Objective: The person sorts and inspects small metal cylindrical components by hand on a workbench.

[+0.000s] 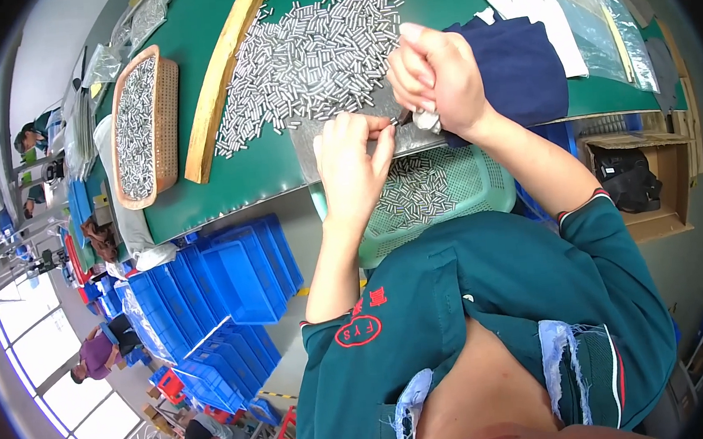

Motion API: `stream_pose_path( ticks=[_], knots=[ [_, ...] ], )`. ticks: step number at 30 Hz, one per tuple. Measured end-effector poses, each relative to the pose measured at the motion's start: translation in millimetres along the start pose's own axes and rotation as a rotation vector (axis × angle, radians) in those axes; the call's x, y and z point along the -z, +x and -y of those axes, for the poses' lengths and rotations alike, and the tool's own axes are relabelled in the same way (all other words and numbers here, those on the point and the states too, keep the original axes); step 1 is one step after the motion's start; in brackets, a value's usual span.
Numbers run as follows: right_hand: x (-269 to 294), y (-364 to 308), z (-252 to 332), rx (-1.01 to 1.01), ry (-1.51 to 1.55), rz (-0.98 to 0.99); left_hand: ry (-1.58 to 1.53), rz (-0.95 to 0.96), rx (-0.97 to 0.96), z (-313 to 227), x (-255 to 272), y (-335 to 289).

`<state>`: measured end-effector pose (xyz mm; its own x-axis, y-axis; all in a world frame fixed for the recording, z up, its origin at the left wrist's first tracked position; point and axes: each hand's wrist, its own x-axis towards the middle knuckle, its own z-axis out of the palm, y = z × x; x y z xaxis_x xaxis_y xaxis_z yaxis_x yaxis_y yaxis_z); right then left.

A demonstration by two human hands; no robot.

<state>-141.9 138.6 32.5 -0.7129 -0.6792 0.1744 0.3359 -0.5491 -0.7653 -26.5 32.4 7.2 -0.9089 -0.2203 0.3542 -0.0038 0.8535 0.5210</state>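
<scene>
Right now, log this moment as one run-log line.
left hand: pinching a pin at table edge | right hand: fist, holding white cloth | pins: heaped on green table | mesh basket: below edge, pins inside

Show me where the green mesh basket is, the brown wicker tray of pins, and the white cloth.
green mesh basket [480, 178]: head view, on its mesh floor at the right.
brown wicker tray [165, 118]: head view, on its right rim.
white cloth [427, 120]: head view, on the bit showing under the right hand.

Both bare forearms reach toward twelve o'clock. The left hand [351, 166] pinches with fingertips closed; the right hand [436, 72], at one o'clock from it, is fisted.
</scene>
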Motion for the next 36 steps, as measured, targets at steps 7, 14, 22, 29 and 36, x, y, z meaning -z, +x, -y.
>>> stream_pose_path(
  ticks=[7,14,22,29,36],
  knots=[
    [-3.3,-0.3,0.2,0.026,0.001,-0.122,-0.037,-0.017,-0.023,2.1,-0.9,-0.2],
    [-6.4,-2.4,-4.5,0.058,-0.087,-0.058,-0.071,0.022,0.06,4.3,-2.0,-3.6],
    [0.2,-1.2,0.6,0.079,-0.009,-0.139,0.139,0.162,-0.06,-11.7,10.8,13.7],
    [1.8,-2.6,-1.6,0.058,-0.007,-0.122,0.071,0.168,-0.23,4.5,12.3,7.8],
    [3.2,-2.6,-0.5,0.015,0.081,-0.017,0.165,0.044,0.016,-9.8,5.9,1.5]
  ],
)
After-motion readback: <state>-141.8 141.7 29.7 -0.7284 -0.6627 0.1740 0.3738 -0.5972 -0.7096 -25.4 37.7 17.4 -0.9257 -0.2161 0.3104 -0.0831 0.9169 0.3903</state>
